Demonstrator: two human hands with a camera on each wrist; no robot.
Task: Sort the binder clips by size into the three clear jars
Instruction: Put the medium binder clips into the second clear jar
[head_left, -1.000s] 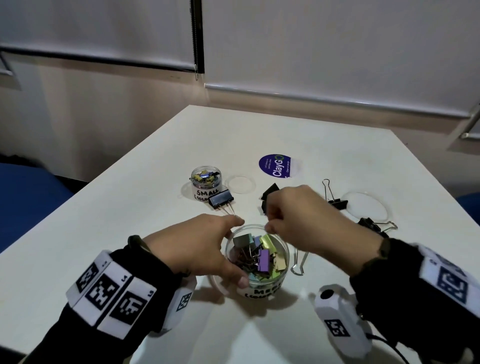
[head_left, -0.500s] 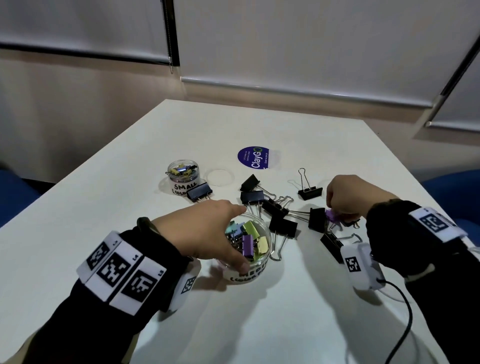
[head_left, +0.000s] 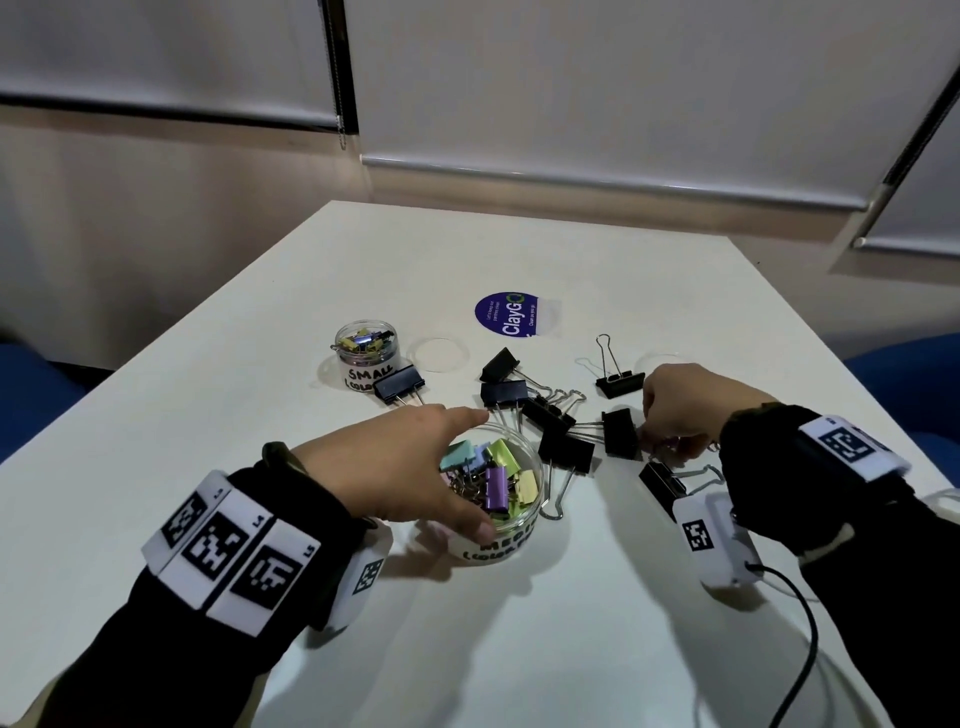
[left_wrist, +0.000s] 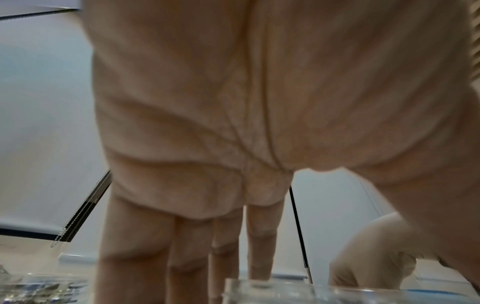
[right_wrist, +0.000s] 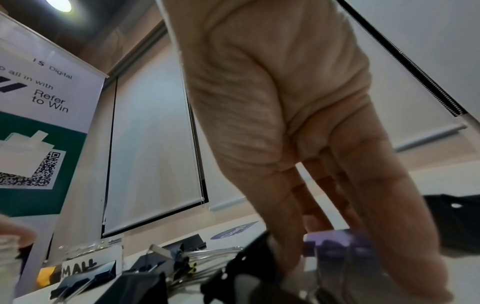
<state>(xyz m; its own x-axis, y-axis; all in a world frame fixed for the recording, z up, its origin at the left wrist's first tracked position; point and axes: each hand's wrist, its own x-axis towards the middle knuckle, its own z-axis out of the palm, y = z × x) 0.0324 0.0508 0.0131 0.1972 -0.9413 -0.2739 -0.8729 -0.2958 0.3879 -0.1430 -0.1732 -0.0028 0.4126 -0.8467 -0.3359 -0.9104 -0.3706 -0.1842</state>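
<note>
head: left hand (head_left: 395, 467) fingers curled round medium jar (head_left: 511, 512) rim, tabletop 6 o'clock | right hand (head_left: 680, 405) at 3 o'clock in black clips (head_left: 566, 449) | right wrist: fingers pinch purple clip (right_wrist: 337, 244) | risk: tangled wire handles snag, drag neighbours

Both arms are covered by black sleeves (head_left: 857, 597) reaching to the wrists. A white band (head_left: 228, 551) is wrapped round the left forearm, and three black square coded markers are printed on it, with small labels beside them. A second white band (head_left: 847, 444) with the same kind of marker is worn on the right forearm. A white box (head_left: 719, 540) is strapped under the right wrist; one black coded marker is shown on its face, and a black cable (head_left: 800, 644) is led from it. A similar white box (head_left: 358, 582) with a marker is seen under the left wrist. Both hands are left bare.
</note>
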